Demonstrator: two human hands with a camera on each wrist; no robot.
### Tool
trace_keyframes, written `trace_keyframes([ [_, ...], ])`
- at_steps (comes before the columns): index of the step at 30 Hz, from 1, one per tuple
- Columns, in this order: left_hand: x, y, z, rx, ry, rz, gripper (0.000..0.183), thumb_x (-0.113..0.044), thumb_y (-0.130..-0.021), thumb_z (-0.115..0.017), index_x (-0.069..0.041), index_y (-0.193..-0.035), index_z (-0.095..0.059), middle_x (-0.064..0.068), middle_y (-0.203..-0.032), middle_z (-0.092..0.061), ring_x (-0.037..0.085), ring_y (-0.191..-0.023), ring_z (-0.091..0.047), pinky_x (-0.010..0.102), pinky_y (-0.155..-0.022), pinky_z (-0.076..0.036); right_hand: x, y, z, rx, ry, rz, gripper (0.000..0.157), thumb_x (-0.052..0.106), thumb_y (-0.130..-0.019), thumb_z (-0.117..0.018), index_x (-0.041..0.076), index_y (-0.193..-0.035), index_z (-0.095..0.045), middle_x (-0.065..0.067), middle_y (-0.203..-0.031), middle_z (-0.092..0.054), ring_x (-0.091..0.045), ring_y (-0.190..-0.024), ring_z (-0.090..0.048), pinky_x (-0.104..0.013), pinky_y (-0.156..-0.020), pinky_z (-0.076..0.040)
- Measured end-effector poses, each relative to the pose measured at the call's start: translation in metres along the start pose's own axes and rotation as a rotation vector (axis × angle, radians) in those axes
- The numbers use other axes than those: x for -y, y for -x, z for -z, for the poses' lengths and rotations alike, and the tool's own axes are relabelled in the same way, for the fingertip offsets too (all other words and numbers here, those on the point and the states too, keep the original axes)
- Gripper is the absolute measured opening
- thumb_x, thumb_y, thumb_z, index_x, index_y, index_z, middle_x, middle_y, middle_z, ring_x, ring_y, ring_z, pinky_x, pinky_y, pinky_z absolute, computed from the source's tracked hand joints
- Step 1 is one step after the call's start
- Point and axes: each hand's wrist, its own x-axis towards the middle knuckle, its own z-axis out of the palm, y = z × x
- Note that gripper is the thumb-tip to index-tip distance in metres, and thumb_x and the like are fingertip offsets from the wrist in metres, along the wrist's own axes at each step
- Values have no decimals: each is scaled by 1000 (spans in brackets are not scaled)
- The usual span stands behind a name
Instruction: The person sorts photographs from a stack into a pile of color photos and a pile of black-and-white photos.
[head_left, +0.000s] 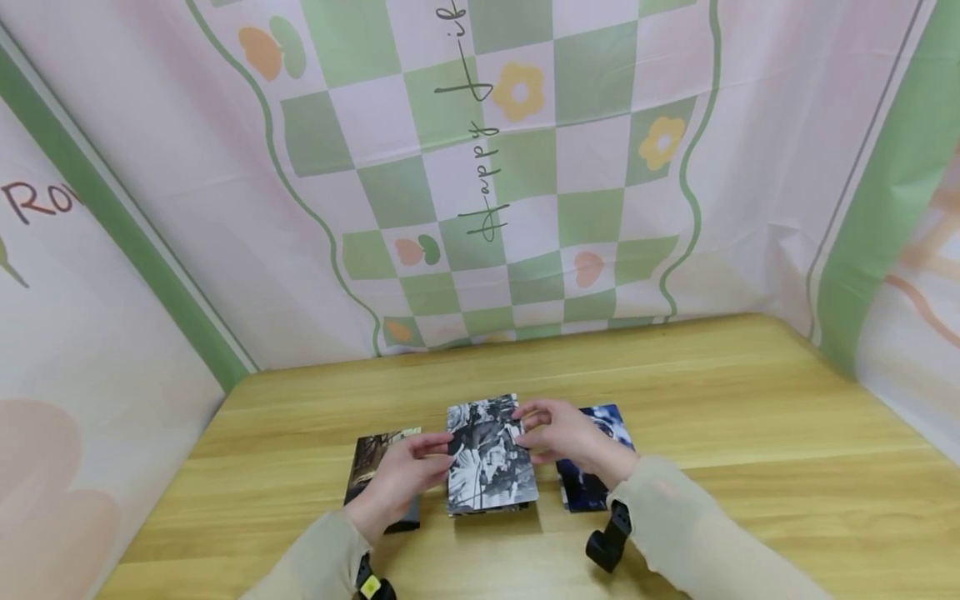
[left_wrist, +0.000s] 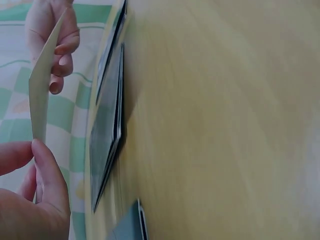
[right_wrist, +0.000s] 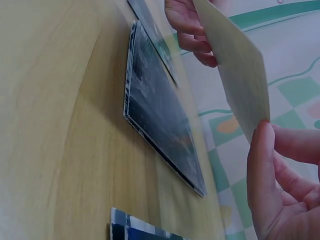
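Both hands hold one picture card (head_left: 491, 454) with a black-and-white print, raised over the middle of the table. My left hand (head_left: 411, 468) pinches its left edge between thumb and fingers. On the opposite edge, my right hand (head_left: 561, 432) does the same. The wrist views show the card's plain pale back (left_wrist: 42, 95). Beneath it lies a middle stack of dark, glossy cards (right_wrist: 157, 105), mostly hidden by the held card in the head view. A brown-toned stack (head_left: 367, 458) is partly covered by the left hand, and a dark blue stack (head_left: 585, 487) by the right.
The stacks lie in a row on a wooden table (head_left: 720, 400). Behind its far edge hangs a cloth (head_left: 525, 158) with green and white checks, and similar printed cloth flanks both sides. A black wrist device (head_left: 609, 537) sits below the right sleeve.
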Motion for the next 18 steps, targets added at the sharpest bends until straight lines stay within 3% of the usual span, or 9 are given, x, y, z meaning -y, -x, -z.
trace_keyframes([
  [9,5,-4,13,44,-44,-8,45,-3,-87,-63,6,-129,-50,16,-114,-55,16,-92,-61,35,-88,-55,-6,-10,-9,-8,28,12,33,-3,-84,-66,-2,-115,-57,-7,-86,-55,-15,-62,-55,-32,-58,-57],
  [18,6,-5,14,84,-151,-18,49,2,-81,-68,7,-126,-51,16,-110,-58,15,-90,-61,32,-80,-57,-10,-15,-11,9,181,52,37,-4,-76,-73,-1,-110,-60,-9,-86,-57,-16,-64,-57,-31,-58,-58],
])
